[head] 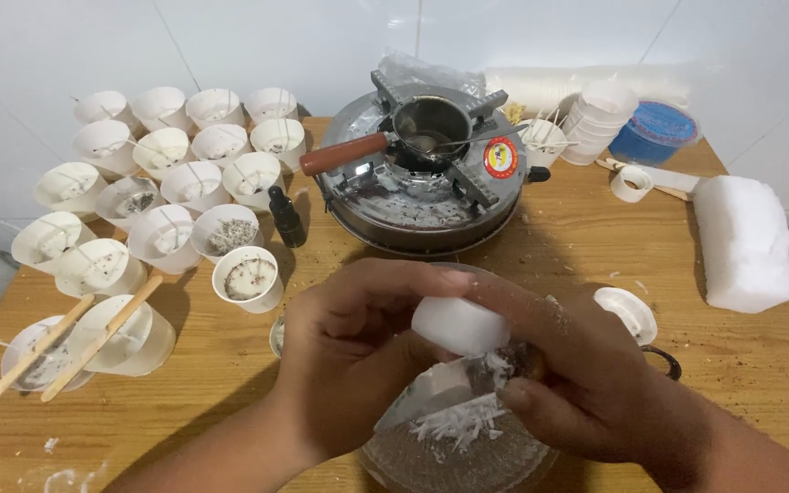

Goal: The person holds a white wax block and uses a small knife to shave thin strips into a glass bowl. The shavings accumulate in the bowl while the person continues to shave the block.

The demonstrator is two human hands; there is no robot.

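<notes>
Wooden table [595, 246], burner w/ small pot [431, 123] behind. My left hand [344, 351] clamps the white wax chunk [460, 325] over the glass bowl [458, 456]; right hand [577, 374] grips the knife [440, 394], mid-shaving. Next stroke prob needs light, steady pressure away from fingers.

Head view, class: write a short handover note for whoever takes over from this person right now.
Left hand grips the white wax block over the glass bowl.
Right hand holds the knife against the block's underside.
Done: a small pile of wax shavings lies in the bowl.
Left: most of that block is uncut; a large wax slab lies untouched on the right.
</notes>
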